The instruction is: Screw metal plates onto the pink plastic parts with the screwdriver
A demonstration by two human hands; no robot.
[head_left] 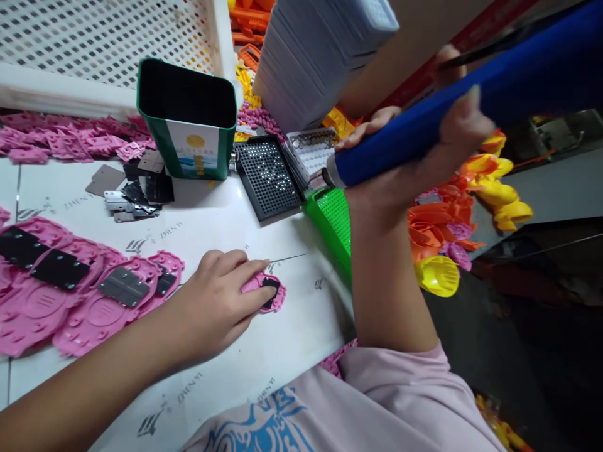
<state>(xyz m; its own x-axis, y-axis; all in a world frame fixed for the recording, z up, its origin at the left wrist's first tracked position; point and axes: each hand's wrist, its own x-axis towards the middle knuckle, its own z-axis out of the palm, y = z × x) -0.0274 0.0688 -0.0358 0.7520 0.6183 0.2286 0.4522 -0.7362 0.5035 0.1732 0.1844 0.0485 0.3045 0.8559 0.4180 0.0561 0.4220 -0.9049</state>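
My left hand [223, 292] presses a small pink plastic shell [279, 302] down on the white table, its fingers curled over most of it. A black plate [269, 292] sits in that shell under my fingertip. My right hand [400, 154] is wrapped round a blue electric screwdriver [400, 147]. The screwdriver's metal tip [316, 181] points down and left, over a black perforated tray [269, 172] of small screws and the near end of a bright green perforated tray [333, 216].
Pink shells with dark plates [101, 289] lie at the left. Loose metal plates [141, 188] lie beside a green tin [188, 119]. Behind stand a white crate [28, 85] and a tall stack of pale sheets [320, 56]. Orange and yellow parts [440, 276] lie at the right.
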